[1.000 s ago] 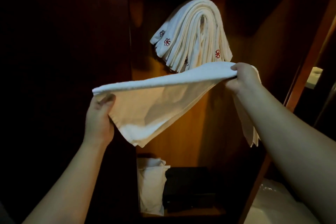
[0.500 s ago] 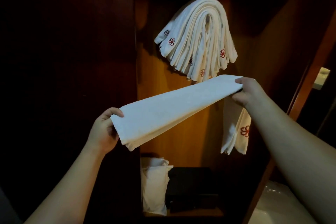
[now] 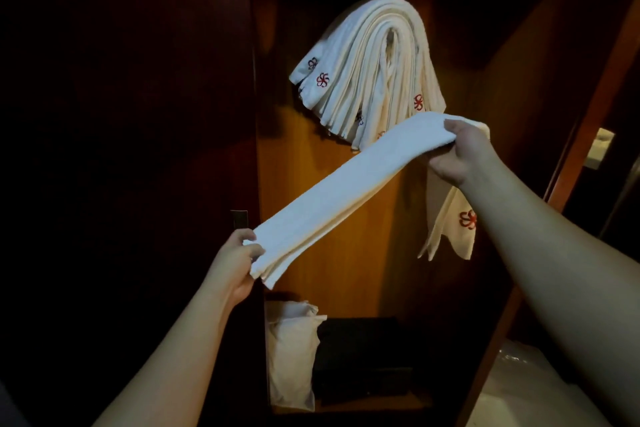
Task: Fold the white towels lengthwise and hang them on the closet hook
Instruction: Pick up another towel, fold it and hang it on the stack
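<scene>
- Now the left hand [image 3: 239, 262] pinches the low end of the folded towel [image 3: 346, 194], fingers curled round its edge.
- Up and across from it, the right hand [image 3: 460, 152] grips the far end, with a loose tail hanging below that wrist.
- Between both hands the towel is stretched into a narrow lengthwise strip, sloping up toward the right hand.
- Just above and behind the right hand, the hung towels [image 3: 377, 69] drape over the hook, which is itself hidden.
- Judgement: keep the strip taut so layers stay aligned, then lift the middle over the stack, centred, letting both ends fall evenly.
</scene>
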A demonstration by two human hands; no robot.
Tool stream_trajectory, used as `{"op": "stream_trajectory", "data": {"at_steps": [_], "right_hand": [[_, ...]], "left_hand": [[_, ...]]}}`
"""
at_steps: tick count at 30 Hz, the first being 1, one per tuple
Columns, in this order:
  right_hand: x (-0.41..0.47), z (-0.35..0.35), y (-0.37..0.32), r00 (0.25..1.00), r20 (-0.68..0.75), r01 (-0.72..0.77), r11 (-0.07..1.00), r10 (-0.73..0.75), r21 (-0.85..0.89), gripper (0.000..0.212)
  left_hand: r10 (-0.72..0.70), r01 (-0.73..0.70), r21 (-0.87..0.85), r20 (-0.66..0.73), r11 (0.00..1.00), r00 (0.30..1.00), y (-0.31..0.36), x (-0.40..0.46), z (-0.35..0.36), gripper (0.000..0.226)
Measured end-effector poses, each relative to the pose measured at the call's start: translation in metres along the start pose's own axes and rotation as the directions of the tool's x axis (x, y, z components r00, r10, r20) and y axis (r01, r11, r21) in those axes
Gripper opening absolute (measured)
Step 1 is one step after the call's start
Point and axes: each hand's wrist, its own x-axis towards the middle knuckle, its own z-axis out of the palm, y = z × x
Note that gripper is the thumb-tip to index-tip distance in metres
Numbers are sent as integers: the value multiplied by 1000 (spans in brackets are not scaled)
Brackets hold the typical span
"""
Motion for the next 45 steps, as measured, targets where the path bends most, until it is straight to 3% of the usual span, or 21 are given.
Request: {"op": "stream_trajectory", "data": {"at_steps": [6,9,11,13,16,19,22,25,28,30,32,34,35,37,39,41,45], "right_hand": [[-8,34,11,999,36,40,997,-38,-71,51],[-13,51,16,994,84,73,991,-64,-109,40],[-16,61,21,987,132,119,973,-93,-199,31],[-17,71,25,976,183,178,926,-122,-332,25],[-19,88,30,957,255,255,826,-141,-502,23],[-20,105,33,944,286,305,767,-165,-564,19],[-20,120,27,944,282,307,766,-170,-565,17],[-18,130,15,930,302,346,779,-211,-522,13],[-11,130,4,903,331,416,757,-276,-504,9],[-4,123,-3,881,348,470,664,-320,-581,17],[5,111,-10,856,374,512,475,-358,-716,24],[17,98,-15,824,397,521,267,-405,-811,43],[24,93,-18,806,402,525,213,-434,-824,50],[38,86,-23,780,405,533,166,-477,-830,53],[51,82,-29,768,396,522,132,-504,-843,48],[63,81,-37,767,372,504,132,-523,-853,46],[94,79,-56,818,297,477,293,-492,-829,44]], "left_hand": [[-111,125,218,-77,968,991,-36,17,22,24],[-146,171,325,-102,930,984,-38,16,33,22],[-5,60,342,-158,938,987,-26,9,42,15],[196,-162,218,-148,962,969,-4,-9,58,9],[413,-416,19,79,909,907,37,-44,94,34],[387,-393,-43,303,918,871,71,-64,132,55],[311,-337,-11,410,942,857,94,-61,163,66],[223,-278,100,374,955,900,108,-49,177,91],[140,-204,169,332,964,933,118,-34,177,95],[128,-154,79,268,985,955,124,-25,174,133],[185,-182,-33,220,983,958,131,-15,171,158],[241,-223,-120,173,967,955,138,-4,170,150],[262,-238,-160,150,958,953,142,1,172,134],[286,-259,-232,91,938,954,153,16,177,93],[326,-313,-214,25,925,945,168,36,181,67],[407,-403,-101,28,910,913,185,52,183,53],[475,-483,95,90,871,875,223,79,194,26]]}}
